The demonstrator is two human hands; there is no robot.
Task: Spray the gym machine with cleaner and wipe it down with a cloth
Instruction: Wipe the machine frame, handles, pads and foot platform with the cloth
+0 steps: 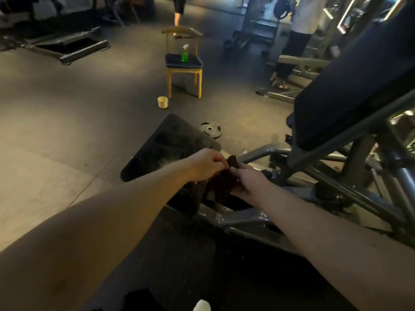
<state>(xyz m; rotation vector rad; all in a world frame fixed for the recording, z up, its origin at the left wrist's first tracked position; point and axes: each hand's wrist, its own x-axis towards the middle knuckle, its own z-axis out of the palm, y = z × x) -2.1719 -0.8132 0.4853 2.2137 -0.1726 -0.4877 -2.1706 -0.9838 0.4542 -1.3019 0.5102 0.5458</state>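
Both my hands hold a dark brown cloth (222,185) in front of me, above the black footplate (166,149) of the gym machine. My left hand (205,164) pinches the cloth's upper edge. My right hand (244,180) grips it from the right side. The machine's grey steel frame (298,173) and black padded seat back (350,104) fill the right side. The green spray bottle (184,53) with a white trigger stands far off on the seat of a yellow wooden chair (183,66).
A small cream cup (162,102) sits on the dark rubber floor left of the chair legs. A weight plate (211,129) lies flat beyond the footplate. Two people stand at the back, one at top centre, one at top right by other machines.
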